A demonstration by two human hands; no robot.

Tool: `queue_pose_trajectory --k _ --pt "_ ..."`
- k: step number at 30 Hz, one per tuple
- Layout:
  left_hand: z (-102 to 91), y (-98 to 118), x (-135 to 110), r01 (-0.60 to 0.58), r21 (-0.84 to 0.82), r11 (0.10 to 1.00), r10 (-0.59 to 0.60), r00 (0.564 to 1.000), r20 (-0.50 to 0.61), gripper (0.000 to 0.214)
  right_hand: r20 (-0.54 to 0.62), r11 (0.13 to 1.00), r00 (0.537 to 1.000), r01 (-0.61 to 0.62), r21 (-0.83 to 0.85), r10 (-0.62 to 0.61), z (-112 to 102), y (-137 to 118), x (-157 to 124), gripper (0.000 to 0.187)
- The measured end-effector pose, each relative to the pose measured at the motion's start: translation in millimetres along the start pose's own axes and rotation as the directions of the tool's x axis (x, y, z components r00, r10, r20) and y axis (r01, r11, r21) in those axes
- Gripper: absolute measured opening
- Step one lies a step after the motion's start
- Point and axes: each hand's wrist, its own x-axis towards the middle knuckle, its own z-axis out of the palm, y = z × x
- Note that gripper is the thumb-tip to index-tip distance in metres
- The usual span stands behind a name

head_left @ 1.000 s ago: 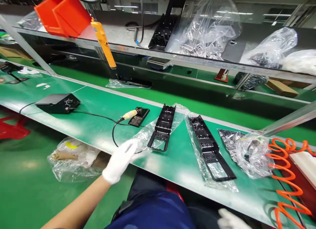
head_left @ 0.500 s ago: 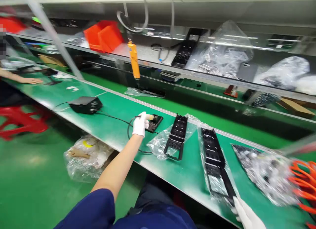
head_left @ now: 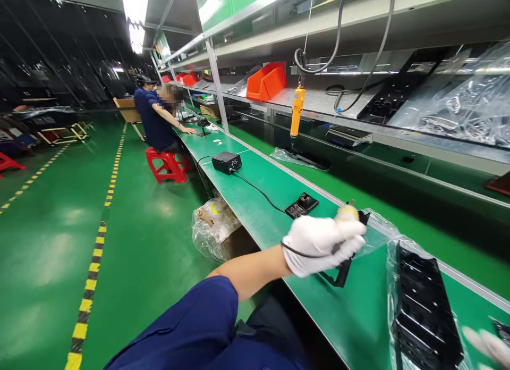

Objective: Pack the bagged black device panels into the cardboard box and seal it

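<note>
My left hand (head_left: 324,242), in a white glove, is closed round a soldering iron (head_left: 347,215) with a yellowish front part. Its black cable crosses my wrist. Beneath this hand lies a black plastic frame (head_left: 340,274) on clear film, mostly hidden by the glove. A second long black frame (head_left: 426,301) rests on clear plastic to the right. Beside its lower right edge, my gloved right hand (head_left: 488,346) is blurred and cut off by the picture edge; its fingers look stretched out, apart from the frame.
A black iron stand (head_left: 303,204) and a black control box (head_left: 227,161) stand on the green bench (head_left: 266,178). An orange electric screwdriver (head_left: 297,110) hangs above. Red bins (head_left: 266,83) sit on the shelf. Farther left, a co-worker (head_left: 159,120) sits at the bench.
My view has swung left. My left hand has moved from the stand to above the nearer black frame, carrying the soldering iron. My right hand has come off the other frame's end.
</note>
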Motion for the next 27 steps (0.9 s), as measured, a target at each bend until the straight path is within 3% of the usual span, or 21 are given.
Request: queue_pose_trajectory --k 4,7,9,11,15,17,19,21,22,23,27 --pt "30.6 38.1 3.4 -0.286 0.04 0.957 0.285 0.958 0.042 0.039 -0.07 0.991 0.997 0.005 -0.137 -0.014 -8.8 -5.2 -19.8 0.066" --pt "46.8 53.1 5.5 -0.355 -0.026 0.935 0.356 0.929 0.099 0.043 -0.085 0.961 0.985 0.124 -0.245 -0.149 -8.4 -10.4 -14.3 0.063" --pt "56.2 59.2 7.3 -0.235 -0.144 0.961 0.257 0.953 0.159 0.045 -0.144 0.919 0.972 0.12 -0.375 -0.186 -15.6 -9.1 -6.8 0.054" --pt "68.8 61.5 4.6 -0.043 -0.298 0.954 0.11 0.971 0.21 0.052 -0.177 0.869 0.982 -0.034 -0.494 -0.063 -29.5 -1.4 -1.5 0.04" --pt "104.5 53.9 -30.6 0.168 -0.421 0.892 0.005 0.925 0.38 0.059 -0.38 0.756 0.919 -0.319 -0.571 0.1 -61.1 19.7 -8.1 0.02" --pt "127.6 42.1 -55.1 0.338 -0.329 0.881 -0.128 0.842 0.524 0.053 -0.449 0.734 0.882 -0.399 -0.55 0.143 -69.9 26.5 -17.1 0.012" --pt "153.3 26.8 -71.2 0.566 -0.156 0.809 -0.328 0.656 0.68 0.055 -0.467 0.747 0.861 -0.443 -0.496 0.201 -72.2 31.0 -24.8 0.011" --pt "178.8 12.6 -73.5 0.706 -0.007 0.708 -0.454 0.463 0.761 0.066 -0.461 0.78 0.848 -0.467 -0.416 0.261 -70.1 35.0 -28.8 0.019" --pt "190.6 7.2 -69.9 0.739 0.027 0.673 -0.481 0.41 0.775 0.07 -0.463 0.801 0.84 -0.473 -0.368 0.284 -68.5 37.4 -29.4 0.023" --pt "201.4 3.3 -64.1 0.754 0.035 0.656 -0.492 0.392 0.778 0.072 -0.472 0.821 0.83 -0.475 -0.317 0.298 -66.9 40.3 -29.5 0.025" --pt "232.3 -1.0 -38.8 0.737 0.079 0.671 -0.517 0.389 0.763 0.053 -0.516 0.864 0.801 -0.461 -0.205 0.305 -64.1 54.5 -30.2 0.023"
